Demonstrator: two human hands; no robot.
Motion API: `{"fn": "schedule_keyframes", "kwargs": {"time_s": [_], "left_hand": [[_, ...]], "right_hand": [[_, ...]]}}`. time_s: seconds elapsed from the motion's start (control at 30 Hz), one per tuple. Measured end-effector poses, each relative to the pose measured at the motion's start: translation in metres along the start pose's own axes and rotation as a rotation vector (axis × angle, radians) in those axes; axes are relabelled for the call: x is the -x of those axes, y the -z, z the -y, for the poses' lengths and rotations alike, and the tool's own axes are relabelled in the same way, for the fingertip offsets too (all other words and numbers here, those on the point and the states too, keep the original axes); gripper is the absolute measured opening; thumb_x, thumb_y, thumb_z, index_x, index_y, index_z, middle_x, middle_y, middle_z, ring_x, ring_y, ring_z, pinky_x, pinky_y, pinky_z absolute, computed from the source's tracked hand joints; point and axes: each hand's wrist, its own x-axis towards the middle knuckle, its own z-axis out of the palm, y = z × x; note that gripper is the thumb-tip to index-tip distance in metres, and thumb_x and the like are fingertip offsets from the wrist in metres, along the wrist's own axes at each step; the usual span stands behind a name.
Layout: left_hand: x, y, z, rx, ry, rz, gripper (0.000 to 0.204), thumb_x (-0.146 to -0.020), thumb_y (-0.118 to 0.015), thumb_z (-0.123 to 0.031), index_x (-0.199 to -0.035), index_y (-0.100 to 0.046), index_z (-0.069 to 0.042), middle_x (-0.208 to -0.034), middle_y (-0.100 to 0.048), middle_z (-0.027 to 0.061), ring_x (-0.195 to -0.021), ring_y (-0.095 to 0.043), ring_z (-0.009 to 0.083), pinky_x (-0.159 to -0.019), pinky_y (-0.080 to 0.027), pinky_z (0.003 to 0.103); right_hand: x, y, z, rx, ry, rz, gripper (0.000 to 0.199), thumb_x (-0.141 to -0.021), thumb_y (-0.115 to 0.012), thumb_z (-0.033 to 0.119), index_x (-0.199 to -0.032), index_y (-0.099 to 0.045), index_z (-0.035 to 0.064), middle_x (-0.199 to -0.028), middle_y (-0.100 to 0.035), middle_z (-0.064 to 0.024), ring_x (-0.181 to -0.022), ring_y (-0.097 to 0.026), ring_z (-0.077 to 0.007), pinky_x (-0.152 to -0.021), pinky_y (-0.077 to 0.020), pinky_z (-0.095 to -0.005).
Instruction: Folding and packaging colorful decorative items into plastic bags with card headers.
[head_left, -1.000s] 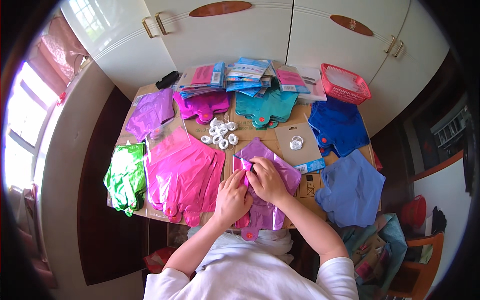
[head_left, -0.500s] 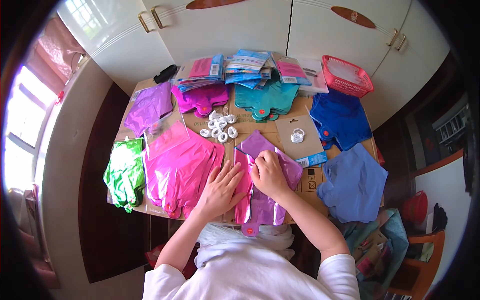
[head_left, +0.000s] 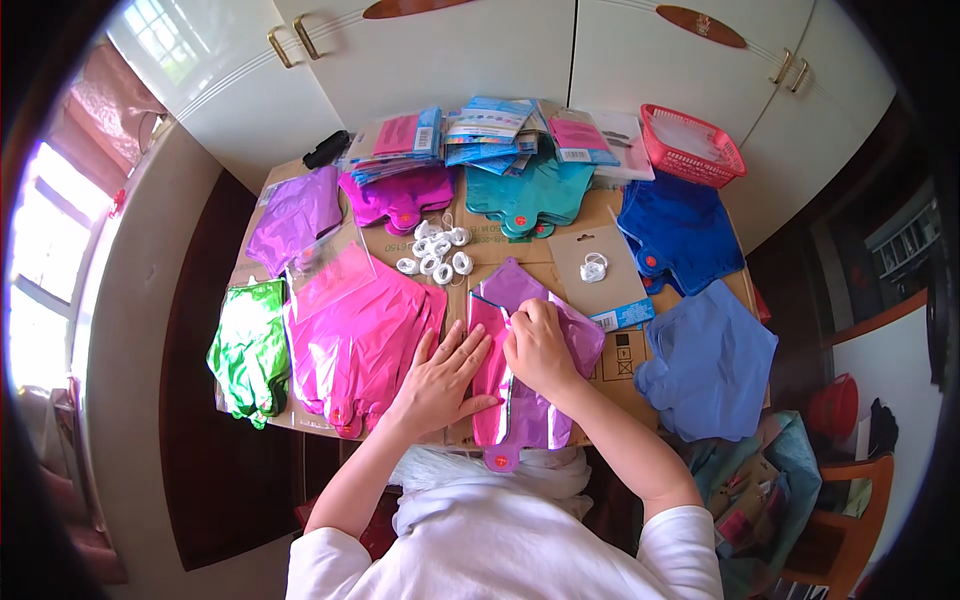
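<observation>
Flat, uninflated foil balloons lie before me. A pink foil balloon (head_left: 490, 425), folded to a strip, rests on a purple foil balloon (head_left: 535, 425) whose red-dotted tab hangs at the table's near edge. My left hand (head_left: 442, 378) lies flat with fingers stretched, its fingertips on the pink strip's left side. Fingers bent, my right hand (head_left: 540, 345) pinches at the strip's right edge, over the purple foil; its fingertips are partly hidden. Left of my left hand is a stack of pink foil balloons (head_left: 365, 340). White ribbon coils (head_left: 435, 250) lie beyond the hands.
Green balloons (head_left: 245, 350) sit at the left edge, pale blue ones (head_left: 710, 365) and dark blue ones (head_left: 680, 230) at right. A backing card (head_left: 600, 265) bears one ribbon coil. Packets (head_left: 495, 125), teal balloons (head_left: 530, 190) and a red basket (head_left: 690, 150) line the far side.
The view has shifted slightly. My right hand stays at the strip's right edge, where the foil's shine has changed a little. My left hand remains flat on the left side.
</observation>
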Motion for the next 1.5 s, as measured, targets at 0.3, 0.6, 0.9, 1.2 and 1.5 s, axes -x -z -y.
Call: {"fn": "schedule_keyframes", "kwargs": {"time_s": [0.3, 0.6, 0.9, 1.2, 1.5], "left_hand": [[-0.003, 0.004, -0.001, 0.004, -0.011, 0.025, 0.085, -0.086, -0.050, -0.063, -0.148, -0.029, -0.008, -0.152, -0.032, 0.0105, -0.143, -0.021, 0.0319, -0.115, -0.012, 0.051], [-0.004, 0.002, -0.003, -0.003, -0.016, 0.033, 0.085, -0.086, -0.050, -0.063, -0.148, -0.028, -0.008, -0.153, -0.030, 0.0103, -0.144, -0.021, 0.0322, -0.115, -0.012, 0.052], [-0.005, -0.001, -0.001, -0.035, -0.010, 0.021, 0.084, -0.086, -0.047, -0.065, -0.147, -0.032, -0.010, -0.152, -0.032, 0.0077, -0.144, -0.021, 0.0298, -0.116, -0.012, 0.051], [-0.005, 0.007, -0.001, 0.027, -0.017, 0.087, 0.080, -0.088, -0.051, -0.054, -0.149, -0.025, -0.008, -0.155, -0.026, 0.0114, -0.144, -0.018, 0.0334, -0.115, -0.011, 0.053], [-0.038, 0.003, 0.041, -0.055, -0.050, -0.021, 0.055, -0.097, -0.044, -0.034, -0.146, -0.034, -0.013, -0.148, -0.040, 0.0055, -0.143, -0.025, 0.0298, -0.115, -0.013, 0.053]], "right_hand": [[0.000, 0.001, 0.000, 0.000, -0.017, -0.006, 0.008, -0.077, -0.059, 0.001, -0.082, -0.054, -0.0028, -0.096, -0.049, -0.0170, -0.093, -0.049, -0.0343, -0.085, -0.0430, -0.0421], [0.000, -0.001, -0.002, -0.022, -0.028, -0.017, 0.008, -0.077, -0.058, 0.001, -0.084, -0.056, -0.0028, -0.096, -0.050, -0.0162, -0.090, -0.049, -0.0336, -0.083, -0.0425, -0.0417], [-0.004, 0.013, 0.011, 0.145, -0.046, -0.016, 0.029, -0.078, -0.066, 0.010, -0.101, -0.054, -0.0052, -0.105, -0.050, -0.0176, -0.102, -0.049, -0.0355, -0.091, -0.0419, -0.0427], [0.042, 0.023, 0.034, 0.130, 0.098, 0.219, 0.039, -0.083, -0.065, 0.017, -0.115, -0.055, -0.0034, -0.118, -0.054, -0.0164, -0.117, -0.051, -0.0315, -0.102, -0.0408, -0.0416], [0.043, 0.024, 0.035, 0.133, 0.104, 0.224, 0.037, -0.083, -0.064, 0.018, -0.113, -0.057, -0.0023, -0.118, -0.055, -0.0158, -0.118, -0.051, -0.0309, -0.103, -0.0400, -0.0408]]}}
